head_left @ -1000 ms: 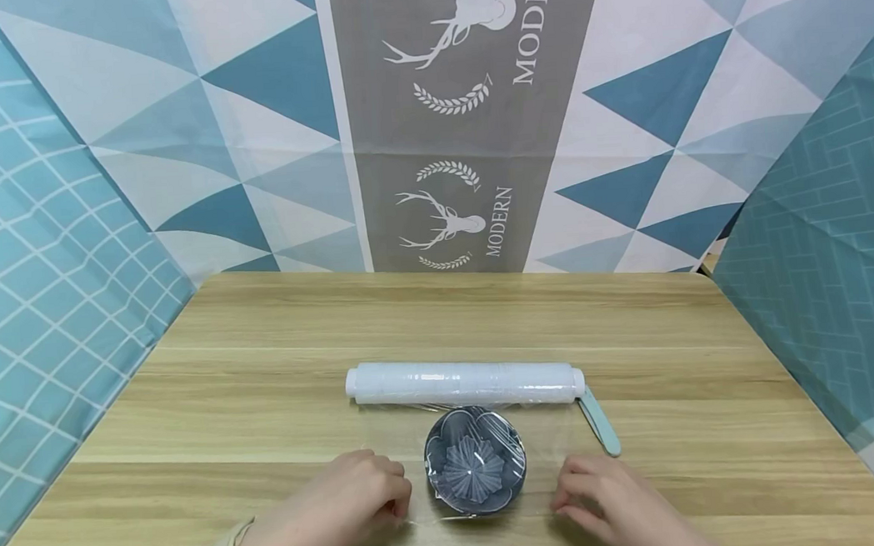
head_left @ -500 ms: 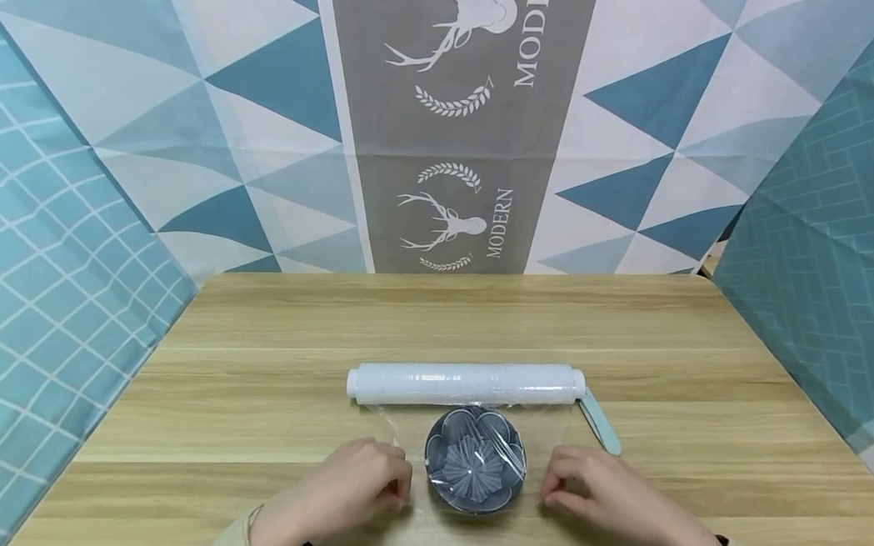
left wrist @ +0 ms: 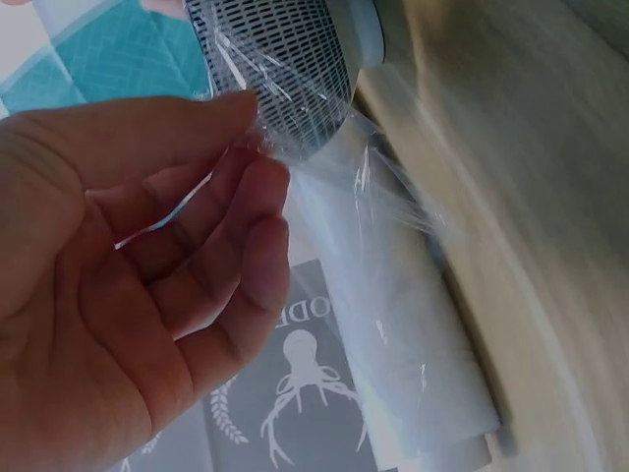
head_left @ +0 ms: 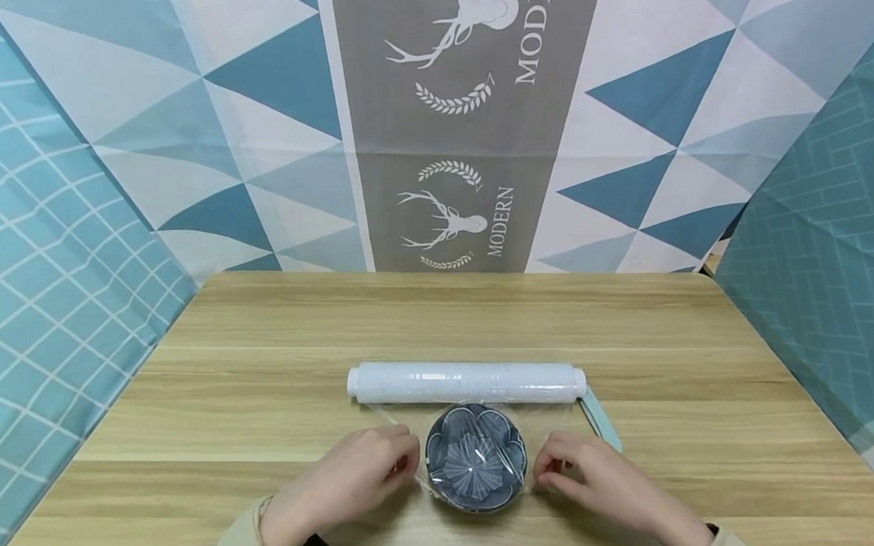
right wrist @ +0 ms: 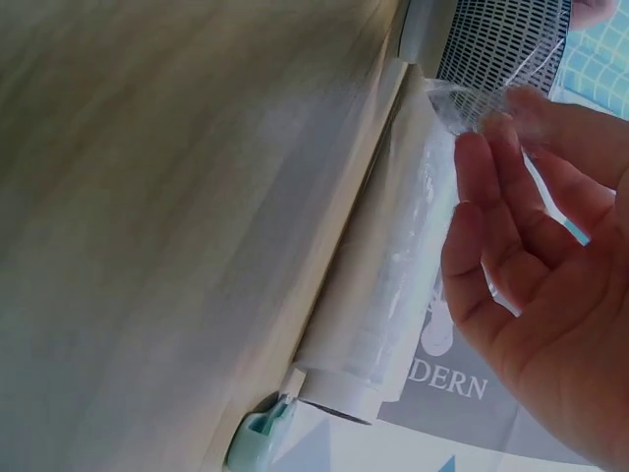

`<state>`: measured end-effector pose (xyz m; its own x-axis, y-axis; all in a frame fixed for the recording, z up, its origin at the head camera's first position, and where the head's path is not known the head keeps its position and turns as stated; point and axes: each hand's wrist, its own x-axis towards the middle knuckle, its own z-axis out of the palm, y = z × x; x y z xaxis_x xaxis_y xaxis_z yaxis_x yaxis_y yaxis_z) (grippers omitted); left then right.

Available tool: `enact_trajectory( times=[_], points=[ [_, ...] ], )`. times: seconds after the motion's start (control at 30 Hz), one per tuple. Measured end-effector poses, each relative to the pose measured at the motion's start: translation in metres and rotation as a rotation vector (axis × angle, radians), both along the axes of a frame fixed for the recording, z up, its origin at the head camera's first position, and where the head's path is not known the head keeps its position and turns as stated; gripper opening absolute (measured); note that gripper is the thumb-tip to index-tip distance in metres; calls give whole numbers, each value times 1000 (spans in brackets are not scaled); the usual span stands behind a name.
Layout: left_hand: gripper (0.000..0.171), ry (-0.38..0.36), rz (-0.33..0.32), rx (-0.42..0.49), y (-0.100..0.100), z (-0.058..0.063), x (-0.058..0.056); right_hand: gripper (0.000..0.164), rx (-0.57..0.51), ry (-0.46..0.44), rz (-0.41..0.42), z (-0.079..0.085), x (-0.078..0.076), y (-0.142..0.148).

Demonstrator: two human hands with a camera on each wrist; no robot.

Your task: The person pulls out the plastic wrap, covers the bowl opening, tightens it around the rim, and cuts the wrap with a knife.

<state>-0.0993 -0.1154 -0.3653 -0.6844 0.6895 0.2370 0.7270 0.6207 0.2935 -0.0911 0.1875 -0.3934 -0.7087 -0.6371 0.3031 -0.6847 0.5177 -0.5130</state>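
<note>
A dark blue-grey bowl (head_left: pixel 476 463) with a flower pattern inside stands upright on the table, clear plastic wrap (left wrist: pixel 285 93) stretched over its top. That film runs back to a white cling film roll (head_left: pixel 466 381) lying behind the bowl. At the bowl's left side my left hand (head_left: pixel 370 473) pinches the film between thumb and fingertips. On the right side, my right hand (head_left: pixel 600 484) pinches the film's other edge the same way. Both wrist views show the film gathered at the fingertips, close to the bowl's patterned outer wall (right wrist: pixel 501 44).
A slim light-green tool (head_left: pixel 600 422) lies at the roll's right end; its kind is unclear. The wooden table (head_left: pixel 263 384) meets a patterned cloth backdrop (head_left: pixel 435 123) behind, with blue cloth on both sides.
Both hands have moved inward towards the bowl, drawing the film's edges in against its sides. The front edge of the film has come closer to the bowl. The roll stays about in place.
</note>
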Motion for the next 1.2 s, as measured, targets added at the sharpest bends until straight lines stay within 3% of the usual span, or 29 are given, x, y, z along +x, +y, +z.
enact_trajectory(
  times=[0.2,0.53,0.7,0.9,1.1,1.2],
  points=[
    [20,-40,60,47,5,-4,-3,17,-45,-57,-78,1,-3,-4],
    [20,-45,121,93,13,-10,-4,24,-99,95,-122,1,-7,-12],
    [21,-76,115,135,14,-11,-3,27,-108,95,-145,2,-5,-16],
    [23,-77,101,159,16,-9,0,29,-128,123,-111,2,-4,-18],
    [22,-52,58,134,14,-5,1,29,-125,138,-86,3,-4,-20],
    [19,-51,71,105,10,-1,0,28,-125,139,-63,3,-5,-18]
  ],
)
